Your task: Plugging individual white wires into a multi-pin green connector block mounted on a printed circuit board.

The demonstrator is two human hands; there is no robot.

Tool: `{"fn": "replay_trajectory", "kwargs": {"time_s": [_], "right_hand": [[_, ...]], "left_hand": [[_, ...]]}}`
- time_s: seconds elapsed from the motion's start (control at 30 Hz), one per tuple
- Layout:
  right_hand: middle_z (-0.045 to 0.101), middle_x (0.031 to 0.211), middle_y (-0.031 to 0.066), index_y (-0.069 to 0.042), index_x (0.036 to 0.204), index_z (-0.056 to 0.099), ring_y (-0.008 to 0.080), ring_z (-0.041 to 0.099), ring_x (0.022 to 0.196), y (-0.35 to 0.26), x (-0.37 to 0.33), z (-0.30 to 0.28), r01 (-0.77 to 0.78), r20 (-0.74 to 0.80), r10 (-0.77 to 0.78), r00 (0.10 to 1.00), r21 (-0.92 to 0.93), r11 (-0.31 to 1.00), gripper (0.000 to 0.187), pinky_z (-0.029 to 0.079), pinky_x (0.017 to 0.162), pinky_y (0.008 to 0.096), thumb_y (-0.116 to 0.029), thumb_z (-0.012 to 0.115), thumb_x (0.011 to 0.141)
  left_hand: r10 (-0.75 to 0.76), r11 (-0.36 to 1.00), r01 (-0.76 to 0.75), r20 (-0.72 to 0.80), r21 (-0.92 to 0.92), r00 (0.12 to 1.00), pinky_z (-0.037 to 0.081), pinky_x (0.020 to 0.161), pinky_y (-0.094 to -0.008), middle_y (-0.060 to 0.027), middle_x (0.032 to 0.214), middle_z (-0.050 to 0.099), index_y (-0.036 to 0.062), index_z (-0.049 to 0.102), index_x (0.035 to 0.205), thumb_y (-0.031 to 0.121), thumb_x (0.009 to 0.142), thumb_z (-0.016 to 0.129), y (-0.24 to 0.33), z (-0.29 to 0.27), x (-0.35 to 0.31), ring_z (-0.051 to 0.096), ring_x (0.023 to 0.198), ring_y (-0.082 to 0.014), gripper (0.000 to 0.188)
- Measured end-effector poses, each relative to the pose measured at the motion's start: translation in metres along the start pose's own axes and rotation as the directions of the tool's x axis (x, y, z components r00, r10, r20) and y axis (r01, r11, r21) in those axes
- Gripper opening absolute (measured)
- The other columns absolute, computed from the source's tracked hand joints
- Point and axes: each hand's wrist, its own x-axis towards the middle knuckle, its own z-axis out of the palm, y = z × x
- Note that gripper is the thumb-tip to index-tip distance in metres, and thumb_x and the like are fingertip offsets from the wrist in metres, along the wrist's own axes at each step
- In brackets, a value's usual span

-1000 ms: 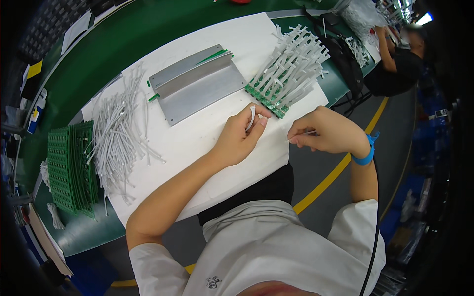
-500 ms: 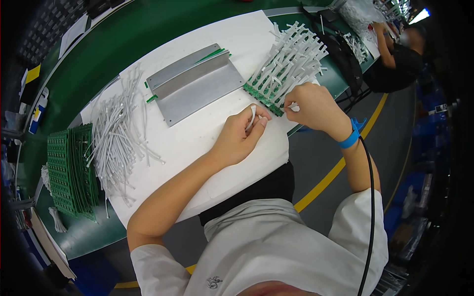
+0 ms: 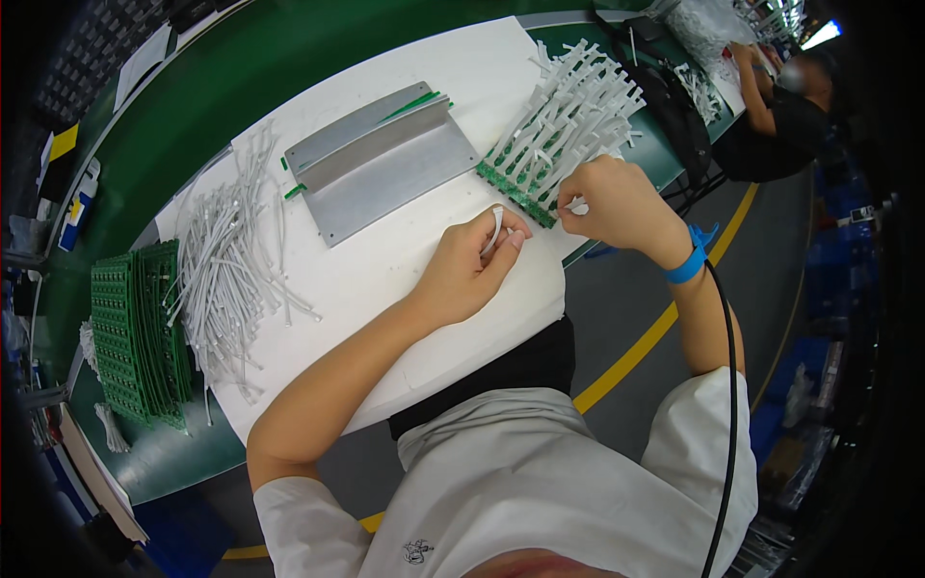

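Note:
A green circuit board panel [image 3: 515, 195] lies at the right of the white sheet, with rows of white cables [image 3: 583, 106] standing up from it. At its near right corner my right hand [image 3: 607, 207] is closed in a pinch on a white cable end [image 3: 578, 206]. My left hand [image 3: 472, 260], just to the left and nearer me, curls around another short white cable [image 3: 495, 227]. Its fingers are closed, and the rest of that cable is hidden in the palm. A blue wrist strap [image 3: 690, 258] with a black cord circles my right wrist.
A bent grey metal plate [image 3: 395, 183] with green strips sits mid-sheet. Loose white cables [image 3: 226, 260] pile up on the left, beside a stack of green boards [image 3: 120, 337]. A black bag [image 3: 674, 120] lies at the right; beyond it another person [image 3: 785, 111] works.
My right hand has shifted very slightly to the right, keeping its pinch near the board's corner. The left hand stays almost still with its cable.

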Motion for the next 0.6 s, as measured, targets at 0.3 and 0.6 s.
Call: {"fn": "replay_trajectory", "kwargs": {"time_s": [0.3, 0.6], "right_hand": [[0.072, 0.075, 0.0096, -0.010, 0.077, 0.079, 0.0302, 0.070, 0.075, -0.0023, 0.0025, -0.0044, -0.029, 0.056, 0.028, 0.998, 0.011, 1.000, 0.008, 0.056, 0.069, 0.0397, -0.016, 0.075, 0.073], [0.073, 0.076, 0.0094, -0.010, 0.078, 0.079, 0.0304, 0.069, 0.075, -0.0007, 0.0011, -0.0085, -0.012, 0.007, 0.012, 1.000, 0.010, 1.000, 0.009, 0.056, 0.068, 0.0398, -0.015, 0.074, 0.072]], "left_hand": [[-0.009, 1.000, 0.009, -0.004, 0.010, 1.000, 0.030, 0.056, -0.0243, 0.0057, 0.071, 0.045, 0.0028, 0.064, 0.107, 0.016, 0.108, 0.056, 0.0035, 0.0002, -0.0001, 0.034, 0.063, -0.0031, 0.015], [0.003, 1.000, -0.003, 0.007, 0.021, 1.000, 0.031, 0.056, -0.0242, 0.0041, 0.074, 0.050, 0.0025, 0.064, 0.106, 0.017, 0.108, 0.055, -0.0003, -0.0002, -0.0003, 0.036, 0.062, -0.0032, 0.017]]}}
